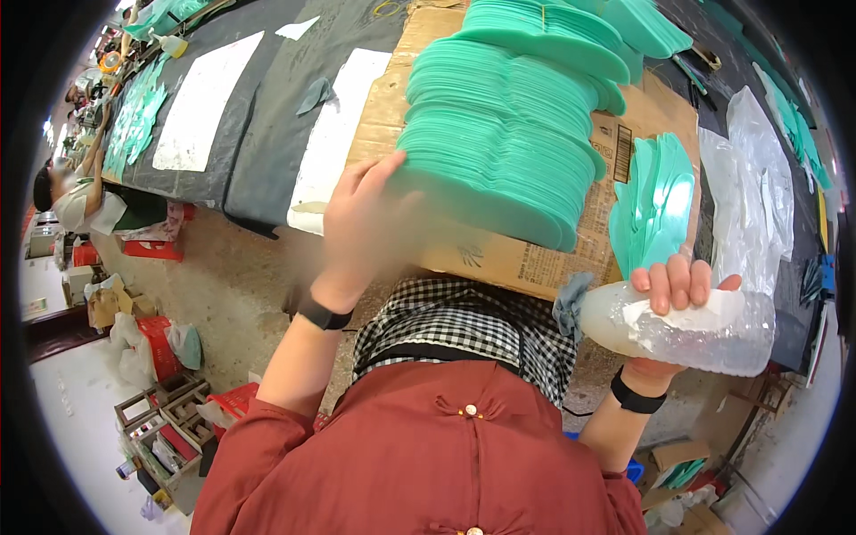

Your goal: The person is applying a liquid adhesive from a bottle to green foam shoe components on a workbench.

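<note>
My right hand (675, 285) is wrapped round a clear plastic bottle (747, 337) lying on its side in the grip, with a white patch on it and a grey-blue cloth (571, 308) at its mouth. My left hand (349, 214) reaches to the near left edge of a row of thin green insole-shaped sheets (499, 147), its fingers stretched out and apart. A fingertip appears to touch the sheets; part of this hand is blurred. Beneath the sheets lies flattened cardboard (660, 111). A smaller fan of green sheets (655, 201) rests on it, just beyond my right hand.
Clear plastic bags (753, 169) lie on the dark table (267, 116) at the right. White sheets (209, 102) and a grey scrap (316, 94) are to the left. A person (76, 196) works at the table's far left. Crates (165, 432) stand on the floor.
</note>
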The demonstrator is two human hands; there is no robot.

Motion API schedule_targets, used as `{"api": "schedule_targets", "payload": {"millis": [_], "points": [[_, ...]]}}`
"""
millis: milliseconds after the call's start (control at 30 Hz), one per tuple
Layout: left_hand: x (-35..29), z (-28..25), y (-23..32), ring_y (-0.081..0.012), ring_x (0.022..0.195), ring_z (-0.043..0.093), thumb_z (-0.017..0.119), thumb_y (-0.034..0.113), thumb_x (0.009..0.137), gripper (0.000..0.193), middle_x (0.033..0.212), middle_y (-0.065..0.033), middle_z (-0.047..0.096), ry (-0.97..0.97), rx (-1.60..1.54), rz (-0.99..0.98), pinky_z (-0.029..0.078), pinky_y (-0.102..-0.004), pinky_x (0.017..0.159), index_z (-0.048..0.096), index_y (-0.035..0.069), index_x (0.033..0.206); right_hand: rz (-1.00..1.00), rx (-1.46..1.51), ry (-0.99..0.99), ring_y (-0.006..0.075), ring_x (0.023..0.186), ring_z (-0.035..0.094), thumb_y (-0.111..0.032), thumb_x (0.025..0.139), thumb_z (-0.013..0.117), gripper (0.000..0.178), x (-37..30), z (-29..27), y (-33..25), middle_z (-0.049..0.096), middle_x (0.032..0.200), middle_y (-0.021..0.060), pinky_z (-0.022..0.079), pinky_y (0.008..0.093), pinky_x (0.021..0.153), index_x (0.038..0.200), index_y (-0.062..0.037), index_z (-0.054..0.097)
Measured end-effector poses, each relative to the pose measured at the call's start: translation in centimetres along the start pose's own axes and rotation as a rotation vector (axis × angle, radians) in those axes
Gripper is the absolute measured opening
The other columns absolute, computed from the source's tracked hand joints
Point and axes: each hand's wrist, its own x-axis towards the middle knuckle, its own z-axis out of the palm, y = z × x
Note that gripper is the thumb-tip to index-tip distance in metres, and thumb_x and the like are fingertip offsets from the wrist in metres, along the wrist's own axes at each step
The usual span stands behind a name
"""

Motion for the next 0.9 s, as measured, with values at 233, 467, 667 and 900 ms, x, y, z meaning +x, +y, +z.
{"api": "schedule_targets", "payload": {"millis": [233,467,667,900], "points": [[1.2,-5.6,-0.7,-0.0076,0.086,0.062,0.070,0.001,0.094,0.027,0.106,-0.0034,0.067,-0.075,-0.405,-0.089,0.052,-0.0235,0.067,0.070,0.002,0.121,-0.132,-0.101,-0.131,0.0261,0.083,0.058,-0.053,0.109,0.029,0.060,1.0,2.1,-1.7,0.056,0.081,0.0073,0.030,0.0573,0.116,0.080,-0.0110,0.060],[0.3,-6.9,-1.4,-0.0077,0.076,0.062,0.070,0.008,0.095,0.029,0.095,-0.0033,0.070,-0.513,-0.868,-0.555,0.051,-0.0221,0.062,0.069,-0.002,0.122,-0.071,-0.350,-0.281,0.0286,0.086,0.061,-0.051,0.110,0.026,0.057,2.1,4.9,-1.0,0.064,0.082,0.0109,0.020,0.0575,0.122,0.088,-0.0108,0.059],[0.4,-7.0,-2.0,-0.0092,0.075,0.061,0.070,0.011,0.094,0.026,0.094,-0.0032,0.067,-0.605,-0.804,-0.521,0.050,-0.0236,0.063,0.072,-0.001,0.116,-0.106,-0.436,-0.312,0.0250,0.079,0.059,-0.057,0.109,0.014,0.065,3.3,5.6,2.6,0.065,0.079,0.0089,0.037,0.0441,0.097,0.090,-0.0123,0.058],[-1.5,-2.9,-0.6,-0.0194,0.077,0.060,0.072,0.009,0.086,0.027,0.090,-0.0095,0.063,-0.268,-0.130,-0.162,0.050,-0.0329,0.069,0.072,0.007,0.113,-0.006,-0.466,-0.354,0.0233,0.075,0.057,-0.059,0.108,0.023,0.065,4.1,5.3,6.2,0.066,0.077,0.0078,0.036,0.0426,0.089,0.089,-0.0109,0.063]]}}
